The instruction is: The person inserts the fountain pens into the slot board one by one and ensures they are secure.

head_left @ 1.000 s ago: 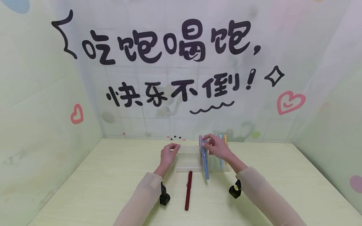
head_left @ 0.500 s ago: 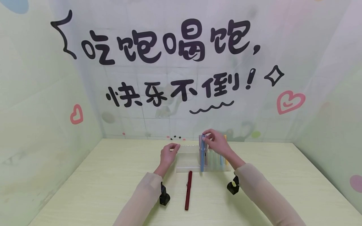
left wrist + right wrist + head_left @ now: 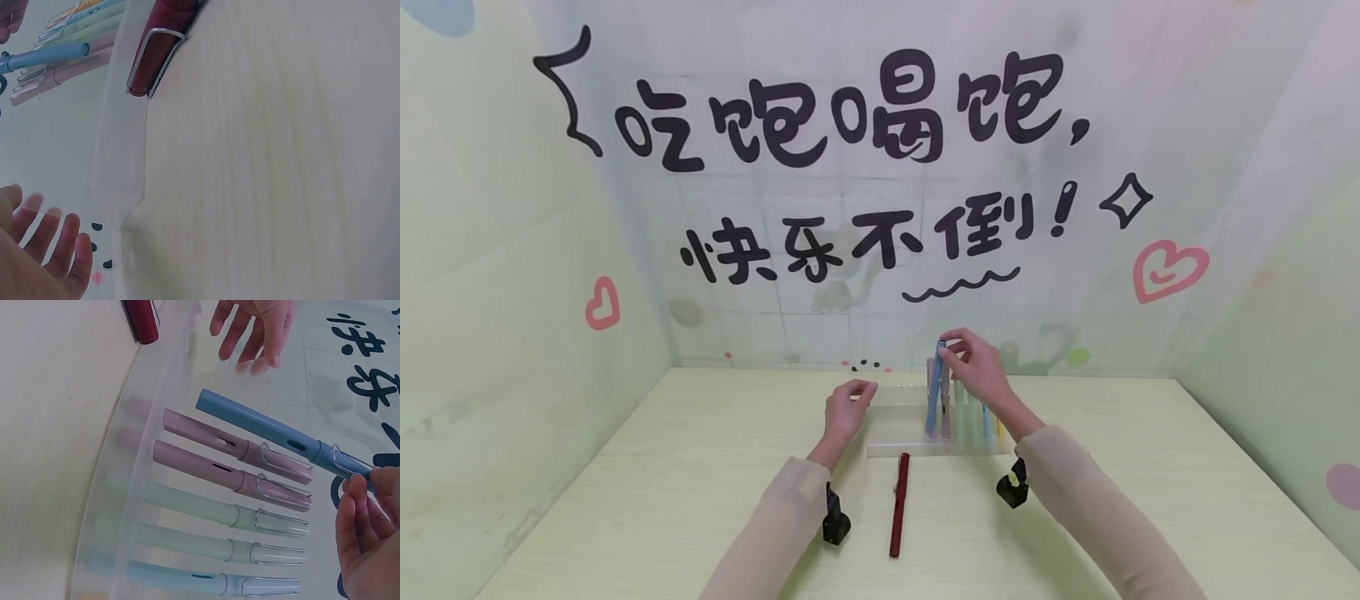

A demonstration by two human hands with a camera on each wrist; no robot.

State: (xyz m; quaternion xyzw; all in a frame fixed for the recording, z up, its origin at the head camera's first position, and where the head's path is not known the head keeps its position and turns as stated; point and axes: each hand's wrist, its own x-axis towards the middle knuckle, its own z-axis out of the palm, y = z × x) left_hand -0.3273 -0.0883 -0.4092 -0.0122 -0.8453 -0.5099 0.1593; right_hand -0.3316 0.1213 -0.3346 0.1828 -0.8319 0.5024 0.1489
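My right hand pinches a blue fountain pen by its clip end. The pen tilts in the air, its barrel end just above the clear pen rack. My left hand grips the rack's left upper edge, thumb on one side and fingers behind the clear panel. Side by side in the rack stand two mauve pens, two pale green pens and a light blue pen. An orange pen at the far end is partly hidden.
A dark red fountain pen lies on the pale wooden table in front of the rack. Behind the rack rises a printed backdrop with black lettering. Side walls flank the table.
My right hand has lifted the blue pen up and back, from in front of the rack to above its base, beside the mauve pens. The left hand keeps its grip on the rack's edge.
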